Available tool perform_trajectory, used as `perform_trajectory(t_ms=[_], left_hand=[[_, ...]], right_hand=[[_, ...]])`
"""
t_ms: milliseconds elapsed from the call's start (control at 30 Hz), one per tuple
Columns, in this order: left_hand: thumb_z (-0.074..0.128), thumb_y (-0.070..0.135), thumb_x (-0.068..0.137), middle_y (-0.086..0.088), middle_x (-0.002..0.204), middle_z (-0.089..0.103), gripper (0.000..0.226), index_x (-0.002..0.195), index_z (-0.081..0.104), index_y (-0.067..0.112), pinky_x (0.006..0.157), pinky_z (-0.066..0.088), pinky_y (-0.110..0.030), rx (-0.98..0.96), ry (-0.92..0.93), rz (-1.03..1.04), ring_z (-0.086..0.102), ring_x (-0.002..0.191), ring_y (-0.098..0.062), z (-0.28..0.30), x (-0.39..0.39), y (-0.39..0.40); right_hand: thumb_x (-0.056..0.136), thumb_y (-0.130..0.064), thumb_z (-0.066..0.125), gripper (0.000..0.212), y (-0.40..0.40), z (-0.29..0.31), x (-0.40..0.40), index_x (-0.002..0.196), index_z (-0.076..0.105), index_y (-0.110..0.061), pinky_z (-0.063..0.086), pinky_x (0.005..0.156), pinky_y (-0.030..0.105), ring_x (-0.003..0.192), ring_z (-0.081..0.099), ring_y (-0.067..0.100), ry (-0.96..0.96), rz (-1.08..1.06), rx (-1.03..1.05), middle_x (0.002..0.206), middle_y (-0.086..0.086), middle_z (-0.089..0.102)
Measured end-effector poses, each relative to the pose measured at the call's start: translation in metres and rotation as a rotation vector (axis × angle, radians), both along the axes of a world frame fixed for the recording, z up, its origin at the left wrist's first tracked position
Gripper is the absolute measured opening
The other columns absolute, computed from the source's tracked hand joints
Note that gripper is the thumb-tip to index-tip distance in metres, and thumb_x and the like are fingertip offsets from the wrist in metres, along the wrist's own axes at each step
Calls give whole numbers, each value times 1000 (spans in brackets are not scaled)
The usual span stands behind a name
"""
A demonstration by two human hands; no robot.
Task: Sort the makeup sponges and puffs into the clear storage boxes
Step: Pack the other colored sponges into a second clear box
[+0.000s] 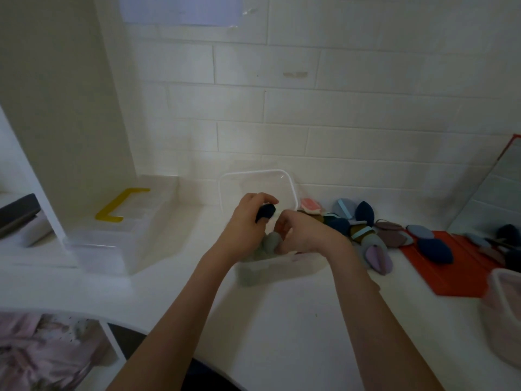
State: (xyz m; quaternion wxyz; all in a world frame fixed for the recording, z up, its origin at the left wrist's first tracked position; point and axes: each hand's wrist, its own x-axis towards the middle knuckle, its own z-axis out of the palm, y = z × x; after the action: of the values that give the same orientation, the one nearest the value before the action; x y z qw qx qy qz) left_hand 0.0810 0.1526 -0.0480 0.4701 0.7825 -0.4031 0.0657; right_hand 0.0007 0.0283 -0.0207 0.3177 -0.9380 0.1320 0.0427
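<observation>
So the open storage box sat mid-frame on the counter, against the tiled wall. Both hands were over its near end, left hand just left of the right hand. A heap of puffs lay right of the box, spilling onto a mat further right. Left of the box was a lidded bin. Another container sat at the right edge.

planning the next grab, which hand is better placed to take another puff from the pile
Right. The right hand is beside the puff pile, while the left hand is farther away and already holds a dark puff.
</observation>
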Motion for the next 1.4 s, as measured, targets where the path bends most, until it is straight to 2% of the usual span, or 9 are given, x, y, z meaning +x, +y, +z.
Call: perform_trajectory(t_ms=[100, 200, 333, 400, 467, 667, 967, 1200, 1400], left_hand=[[43, -7, 89, 5, 104, 55, 32, 102, 61, 16, 83, 38, -5, -229, 64, 121, 50, 94, -2, 3, -1, 2], [37, -5, 89, 1, 95, 54, 33, 85, 63, 15, 77, 37, -4, -224, 59, 243, 50, 87, -3, 7, -6, 6], [46, 13, 88, 1, 102, 44, 22, 90, 67, 18, 91, 36, -29, 247, -81, 212, 40, 103, -18, 8, -7, 9], [50, 24, 87, 0, 112, 41, 23, 105, 65, 24, 93, 32, -31, 523, -112, 161, 34, 111, -20, 10, -6, 10], [54, 25, 86, -2, 118, 39, 27, 112, 62, 26, 93, 32, -30, 619, -110, 115, 33, 114, -21, 13, -4, 11], [60, 14, 87, -4, 116, 46, 24, 110, 65, 22, 85, 34, -25, 575, -174, 157, 39, 108, -21, 9, 3, 11], [56, 14, 91, -5, 119, 45, 25, 114, 62, 21, 82, 32, -23, 529, -219, 191, 39, 109, -22, 4, 0, 10], [55, 11, 90, -5, 118, 46, 25, 112, 63, 19, 79, 31, -24, 520, -250, 197, 40, 106, -23, 3, -2, 11], [52, 13, 92, -5, 118, 47, 23, 112, 64, 19, 80, 32, -24, 508, -285, 223, 40, 106, -23, 4, -4, 11]], right_hand=[[73, -18, 77, 37, -1, -5, 2, 100, 54, -27, 54, 89, 38, 99, 58, 17, 36, 41, -58, 112, -2, 58], [73, -14, 75, 36, 0, -5, 1, 100, 55, -28, 52, 91, 38, 102, 57, 18, 32, 42, -28, 113, -3, 59], [78, -9, 70, 36, 1, -4, 2, 107, 55, -23, 50, 84, 30, 97, 56, 15, 19, 24, 13, 108, -2, 58], [79, -6, 68, 38, 1, -5, 3, 111, 54, -20, 50, 83, 30, 96, 57, 16, 12, 16, 30, 109, 1, 59], [80, -5, 67, 38, 1, -6, 4, 112, 54, -20, 50, 80, 29, 97, 58, 17, 8, 3, 23, 111, 3, 60], [77, -9, 71, 35, -1, -5, 2, 107, 60, -21, 52, 91, 35, 98, 60, 15, 16, 41, 48, 105, -1, 64], [74, -11, 76, 38, 11, -6, 4, 103, 54, -21, 54, 83, 33, 91, 61, 16, -53, 23, 53, 96, -3, 63], [80, -12, 69, 33, 22, -10, 9, 107, 51, -19, 42, 70, 26, 84, 55, 15, -86, 7, -94, 96, 0, 58], [75, -22, 76, 52, 19, -12, 8, 117, 47, -18, 49, 79, 29, 93, 58, 16, -56, -4, -26, 108, 2, 62]])
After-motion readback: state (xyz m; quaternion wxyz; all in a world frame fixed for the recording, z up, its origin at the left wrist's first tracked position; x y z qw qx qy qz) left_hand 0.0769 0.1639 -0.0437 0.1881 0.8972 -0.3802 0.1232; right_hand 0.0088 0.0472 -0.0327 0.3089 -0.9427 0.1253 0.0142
